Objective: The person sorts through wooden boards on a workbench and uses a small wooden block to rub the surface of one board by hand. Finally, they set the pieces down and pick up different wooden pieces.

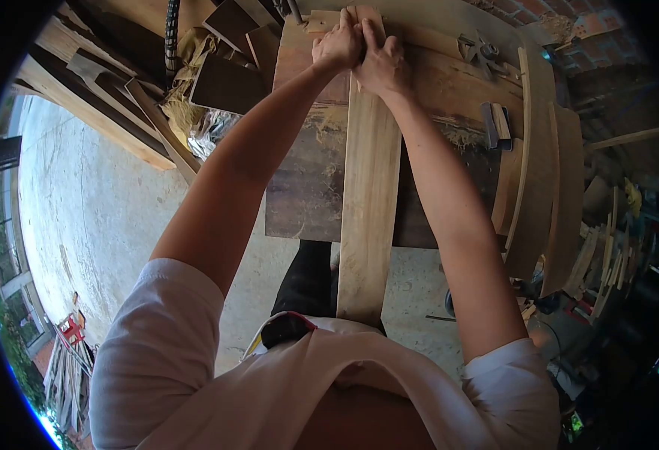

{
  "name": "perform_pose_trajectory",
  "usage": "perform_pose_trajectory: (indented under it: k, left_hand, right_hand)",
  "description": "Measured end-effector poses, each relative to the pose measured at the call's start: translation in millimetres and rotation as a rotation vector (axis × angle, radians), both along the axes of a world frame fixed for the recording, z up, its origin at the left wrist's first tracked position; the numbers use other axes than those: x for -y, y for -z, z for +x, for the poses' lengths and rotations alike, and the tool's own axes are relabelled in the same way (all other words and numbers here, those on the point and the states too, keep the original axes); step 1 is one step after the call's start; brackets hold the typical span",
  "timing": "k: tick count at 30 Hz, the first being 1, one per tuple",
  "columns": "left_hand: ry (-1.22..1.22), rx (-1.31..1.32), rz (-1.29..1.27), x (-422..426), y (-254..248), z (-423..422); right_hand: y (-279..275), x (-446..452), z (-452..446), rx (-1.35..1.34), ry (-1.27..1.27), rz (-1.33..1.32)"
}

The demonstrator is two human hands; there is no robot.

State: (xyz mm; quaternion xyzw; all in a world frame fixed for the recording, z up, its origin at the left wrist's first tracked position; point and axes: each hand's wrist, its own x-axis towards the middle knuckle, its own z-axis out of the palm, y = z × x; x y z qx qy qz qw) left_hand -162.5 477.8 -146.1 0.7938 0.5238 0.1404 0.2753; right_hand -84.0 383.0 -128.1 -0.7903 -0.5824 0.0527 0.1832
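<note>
A long pale plank (371, 180) runs from my waist up along the workbench (303, 187). At its far end, my left hand (338, 46) and my right hand (383, 64) are side by side, with both arms stretched out. Their index fingers point forward while the other fingers curl down around what looks like a wooden hand plane (365, 13). Most of that tool is hidden beneath the hands; only its light wooden front shows past the fingertips. The plank's near end reaches my shirt.
Wood shavings (461, 135) lie on the bench. To the right are a small dark box-shaped block (497, 126), a metal tool (487, 51) and curved boards (562, 195). Boards (112, 112) lean at the left beside a crumpled sack (187, 67). Wood strips (67, 382) are piled on the floor.
</note>
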Motion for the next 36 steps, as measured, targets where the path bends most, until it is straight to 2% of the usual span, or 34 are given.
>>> perform_pose_trajectory:
  k: [4,7,9,10,11,13,16,18,20,24,25,28,31,36]
  left_hand:
    - [0.050,0.006,0.072,95.3,-2.7,-34.1]
    - [0.134,0.013,-0.020,202.6,-0.2,-75.2]
    - [0.176,0.035,-0.072,276.5,-1.8,-107.6]
    - [0.193,0.060,-0.038,311.7,6.4,-123.7]
    - [0.208,0.049,-0.006,341.7,11.6,-138.5]
    - [0.264,0.038,-0.113,374.0,8.4,-157.4]
    - [0.258,0.028,-0.131,350.5,1.1,-142.9]
    - [0.225,0.102,0.090,298.9,0.8,-112.7]
    - [0.184,0.137,0.156,236.7,-6.4,-77.8]
    - [0.164,-0.049,0.074,112.7,-14.8,-11.4]
    - [0.151,-0.055,0.138,90.0,-13.9,1.0]
    - [0.133,-0.087,0.040,53.8,-20.5,24.4]
    - [0.136,-0.077,-0.018,76.4,-21.6,15.7]
    - [0.231,-0.017,0.003,223.7,-6.1,-75.4]
  right_hand:
    - [-2.7,93.2,-33.5,-0.015,0.009,0.061]
    - [-17.6,199.6,-73.5,-0.096,0.035,-0.063]
    - [-18.0,271.0,-98.4,-0.126,0.015,-0.056]
    - [-16.3,303.6,-111.0,-0.143,0.023,-0.126]
    - [-16.1,332.4,-118.7,-0.160,-0.004,-0.133]
    - [-7.9,358.8,-123.7,-0.139,-0.006,-0.064]
    - [-9.9,341.4,-113.5,-0.123,-0.036,-0.065]
    - [-15.6,290.6,-92.5,-0.073,-0.017,-0.035]
    - [-19.5,230.5,-65.3,-0.091,0.011,-0.001]
    - [-5.5,112.5,-9.3,-0.021,0.074,0.043]
    - [-4.5,88.3,3.1,-0.036,0.077,0.043]
    - [9.3,53.1,16.2,0.017,0.089,0.140]
    - [2.8,69.9,4.1,-0.020,0.148,0.115]
    - [-18.2,222.8,-71.4,-0.157,0.064,-0.041]
